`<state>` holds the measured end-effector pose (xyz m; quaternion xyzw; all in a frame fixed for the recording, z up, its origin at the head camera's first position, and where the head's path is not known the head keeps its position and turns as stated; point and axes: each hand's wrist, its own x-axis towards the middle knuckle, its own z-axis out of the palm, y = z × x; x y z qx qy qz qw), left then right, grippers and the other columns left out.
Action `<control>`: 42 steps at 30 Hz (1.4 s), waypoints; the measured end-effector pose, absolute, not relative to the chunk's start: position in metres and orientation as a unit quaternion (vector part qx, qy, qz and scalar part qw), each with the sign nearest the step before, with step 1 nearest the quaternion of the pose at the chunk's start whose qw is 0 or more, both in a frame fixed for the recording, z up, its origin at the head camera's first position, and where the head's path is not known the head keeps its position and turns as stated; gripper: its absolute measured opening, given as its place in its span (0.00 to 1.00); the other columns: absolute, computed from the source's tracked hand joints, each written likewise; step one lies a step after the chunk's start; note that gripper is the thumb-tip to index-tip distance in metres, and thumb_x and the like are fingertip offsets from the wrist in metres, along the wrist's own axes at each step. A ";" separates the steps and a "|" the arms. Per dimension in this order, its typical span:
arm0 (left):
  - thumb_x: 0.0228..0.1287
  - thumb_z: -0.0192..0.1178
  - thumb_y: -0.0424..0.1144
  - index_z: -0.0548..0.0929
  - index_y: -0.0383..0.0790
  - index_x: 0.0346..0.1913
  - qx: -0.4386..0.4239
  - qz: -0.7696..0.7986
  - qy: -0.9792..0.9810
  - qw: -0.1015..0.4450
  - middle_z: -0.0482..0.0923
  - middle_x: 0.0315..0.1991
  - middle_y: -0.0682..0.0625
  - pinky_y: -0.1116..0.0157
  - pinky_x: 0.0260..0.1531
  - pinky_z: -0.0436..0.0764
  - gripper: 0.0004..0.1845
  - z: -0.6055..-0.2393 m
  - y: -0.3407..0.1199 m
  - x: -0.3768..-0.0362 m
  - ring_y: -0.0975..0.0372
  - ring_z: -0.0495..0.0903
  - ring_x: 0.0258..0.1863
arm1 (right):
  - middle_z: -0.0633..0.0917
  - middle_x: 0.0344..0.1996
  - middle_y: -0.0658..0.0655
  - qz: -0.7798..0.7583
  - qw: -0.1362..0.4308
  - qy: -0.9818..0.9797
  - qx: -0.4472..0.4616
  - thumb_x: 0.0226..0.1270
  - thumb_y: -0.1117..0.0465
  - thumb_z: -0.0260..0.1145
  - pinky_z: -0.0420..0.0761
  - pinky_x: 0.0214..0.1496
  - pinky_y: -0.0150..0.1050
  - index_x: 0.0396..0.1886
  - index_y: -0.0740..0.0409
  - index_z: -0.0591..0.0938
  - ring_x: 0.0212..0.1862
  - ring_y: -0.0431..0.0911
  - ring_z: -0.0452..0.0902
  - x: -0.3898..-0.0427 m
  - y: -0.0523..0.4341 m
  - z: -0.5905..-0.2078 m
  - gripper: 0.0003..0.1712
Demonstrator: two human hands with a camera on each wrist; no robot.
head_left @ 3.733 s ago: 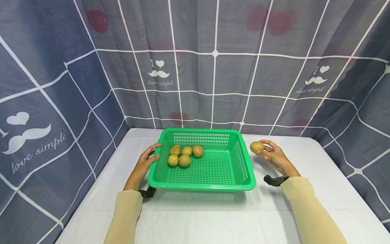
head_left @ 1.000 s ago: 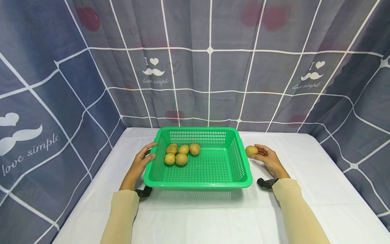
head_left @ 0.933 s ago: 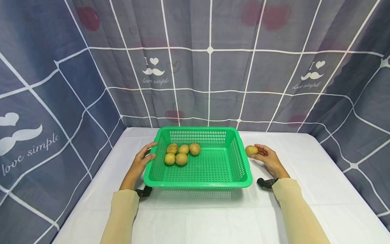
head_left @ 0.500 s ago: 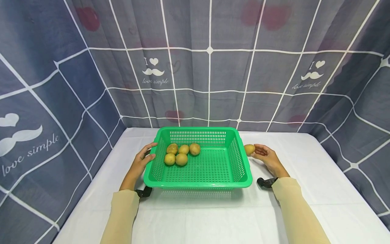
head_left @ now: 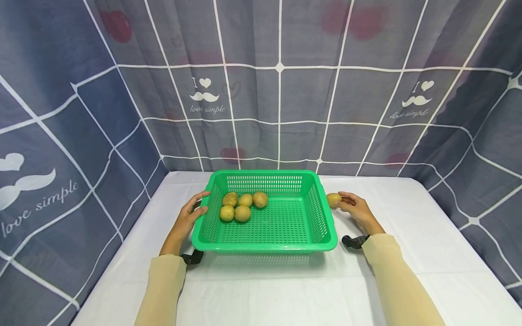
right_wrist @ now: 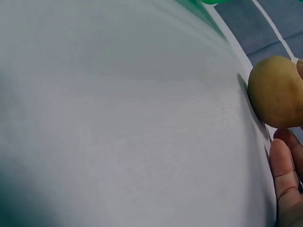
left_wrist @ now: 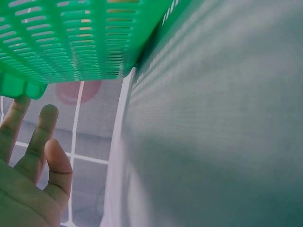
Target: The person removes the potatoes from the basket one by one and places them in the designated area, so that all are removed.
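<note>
A green plastic basket (head_left: 267,248) stands mid-table with several yellow-brown potatoes (head_left: 243,213) grouped in its left part. At the basket's left rim is my left hand (head_left: 189,217), thumb and fingertips right at the edge. The left wrist view shows its loosely extended fingers (left_wrist: 41,126) below the rim, one fingertip meeting it. My right hand (head_left: 358,212) pinches another potato (head_left: 333,200) just outside the basket's right wall. In the right wrist view that potato (right_wrist: 274,92) sits right at the cloth with its shadow close by; part of the hand is out of frame.
White cloth covers the table (head_left: 261,294). A grey-blue curtain (head_left: 261,99) with white lines hangs behind and at both sides. Black wrist straps (head_left: 354,242) sit at both wrists.
Over the last few seconds my right hand has brought its potato slightly left and lower, close to the basket. The left hand stays at the rim, and the potatoes inside have not moved.
</note>
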<state>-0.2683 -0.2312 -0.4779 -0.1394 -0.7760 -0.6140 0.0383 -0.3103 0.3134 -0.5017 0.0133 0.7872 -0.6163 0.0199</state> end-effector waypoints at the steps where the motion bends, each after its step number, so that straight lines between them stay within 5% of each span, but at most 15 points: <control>1: 0.82 0.52 0.32 0.67 0.28 0.79 -0.140 -0.614 -0.776 0.040 0.56 0.85 0.34 0.76 0.59 0.73 0.28 -0.478 -0.231 -0.268 0.47 0.63 0.76 | 0.83 0.60 0.59 -0.620 0.020 0.784 0.010 0.79 0.63 0.69 0.82 0.52 0.27 0.79 0.76 0.66 0.47 0.28 0.78 -0.310 0.314 -0.502 0.38; 8: 0.82 0.52 0.32 0.67 0.26 0.78 -0.147 -0.610 -0.777 0.046 0.55 0.84 0.31 0.76 0.59 0.72 0.27 -0.478 -0.231 -0.266 0.36 0.59 0.79 | 0.81 0.65 0.64 -0.630 0.027 0.776 -0.009 0.78 0.63 0.70 0.82 0.54 0.26 0.80 0.76 0.64 0.50 0.26 0.80 -0.306 0.319 -0.502 0.40; 18: 0.81 0.53 0.32 0.69 0.26 0.77 -0.146 -0.605 -0.781 0.054 0.56 0.84 0.31 0.74 0.59 0.73 0.27 -0.479 -0.227 -0.267 0.37 0.63 0.77 | 0.71 0.74 0.78 -0.575 0.036 0.817 -0.018 0.79 0.61 0.70 0.84 0.54 0.30 0.80 0.75 0.65 0.52 0.30 0.77 -0.296 0.331 -0.489 0.40; 23: 0.82 0.52 0.33 0.68 0.27 0.78 -0.148 -0.606 -0.780 0.048 0.54 0.85 0.31 0.74 0.60 0.71 0.27 -0.479 -0.229 -0.267 0.35 0.60 0.79 | 0.71 0.73 0.81 -0.562 0.034 0.825 -0.039 0.78 0.64 0.70 0.86 0.56 0.34 0.79 0.77 0.65 0.51 0.29 0.78 -0.292 0.336 -0.475 0.39; 30: 0.82 0.53 0.33 0.68 0.27 0.79 -0.146 -0.609 -0.778 0.043 0.54 0.85 0.32 0.75 0.59 0.72 0.28 -0.480 -0.232 -0.267 0.35 0.58 0.80 | 0.76 0.69 0.78 -0.533 0.031 0.843 -0.069 0.78 0.62 0.70 0.81 0.53 0.28 0.77 0.76 0.68 0.50 0.27 0.79 -0.290 0.334 -0.454 0.37; 37: 0.81 0.52 0.33 0.68 0.28 0.79 -0.140 -0.602 -0.785 0.040 0.53 0.85 0.32 0.61 0.66 0.71 0.28 -0.479 -0.231 -0.267 0.33 0.56 0.81 | 0.78 0.67 0.79 -0.545 0.062 0.829 -0.109 0.77 0.68 0.67 0.81 0.54 0.29 0.75 0.80 0.68 0.51 0.30 0.81 -0.290 0.331 -0.441 0.34; 42: 0.81 0.53 0.34 0.68 0.29 0.79 -0.139 -0.605 -0.783 0.040 0.53 0.85 0.33 0.71 0.62 0.72 0.28 -0.479 -0.231 -0.268 0.34 0.56 0.81 | 0.80 0.64 0.79 -0.548 0.087 0.821 -0.135 0.77 0.69 0.67 0.83 0.55 0.31 0.74 0.79 0.70 0.52 0.35 0.85 -0.287 0.327 -0.426 0.32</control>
